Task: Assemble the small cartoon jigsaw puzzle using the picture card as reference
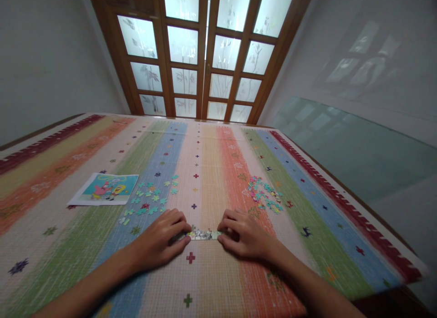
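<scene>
One cartoon picture sheet [104, 190] lies at left, just beside loose teal puzzle pieces [155, 198]. Nearer, the left hand [162, 238] pinches one end of a narrow strip [204, 235], apparently of joined pieces, at near centre; the right hand [244, 234] pinches its other end. Farther right lies a mixed heap [262, 194] of small pieces. The step appears to be steadying or aligning the strip; the next move likely calls for even pressure from both hands. Bare cloth [211, 277] borders it near and far; the desk's right edge [342, 188] stands well apart.
</scene>
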Demonstrator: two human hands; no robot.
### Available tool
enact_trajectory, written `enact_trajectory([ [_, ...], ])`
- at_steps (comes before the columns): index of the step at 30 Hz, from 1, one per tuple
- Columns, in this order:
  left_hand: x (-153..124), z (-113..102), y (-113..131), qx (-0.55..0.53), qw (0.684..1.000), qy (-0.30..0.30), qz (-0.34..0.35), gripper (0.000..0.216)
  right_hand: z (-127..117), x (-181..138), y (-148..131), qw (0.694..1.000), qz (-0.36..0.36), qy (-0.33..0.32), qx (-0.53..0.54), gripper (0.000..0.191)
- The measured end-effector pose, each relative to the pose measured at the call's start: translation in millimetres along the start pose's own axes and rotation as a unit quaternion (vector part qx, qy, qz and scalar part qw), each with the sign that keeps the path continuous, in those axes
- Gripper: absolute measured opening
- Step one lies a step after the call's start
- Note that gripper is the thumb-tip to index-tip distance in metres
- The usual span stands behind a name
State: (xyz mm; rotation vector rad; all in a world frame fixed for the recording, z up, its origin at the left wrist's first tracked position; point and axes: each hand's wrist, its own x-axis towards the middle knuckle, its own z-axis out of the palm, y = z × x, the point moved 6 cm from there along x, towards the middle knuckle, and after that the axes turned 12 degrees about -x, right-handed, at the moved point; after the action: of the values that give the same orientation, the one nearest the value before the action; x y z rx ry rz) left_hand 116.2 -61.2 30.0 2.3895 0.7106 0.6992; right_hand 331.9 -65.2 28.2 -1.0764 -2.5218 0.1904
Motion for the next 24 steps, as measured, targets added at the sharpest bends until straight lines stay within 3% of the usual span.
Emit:
enact_trajectory([
  [24, 0.6, 0.1, -0.5, 0.002, 1.000, 0.014, 0.011, 0.013, -0.5, 1.7, -2.2, 1.000, -0.002, 0.001, 0.003, 0.013],
])
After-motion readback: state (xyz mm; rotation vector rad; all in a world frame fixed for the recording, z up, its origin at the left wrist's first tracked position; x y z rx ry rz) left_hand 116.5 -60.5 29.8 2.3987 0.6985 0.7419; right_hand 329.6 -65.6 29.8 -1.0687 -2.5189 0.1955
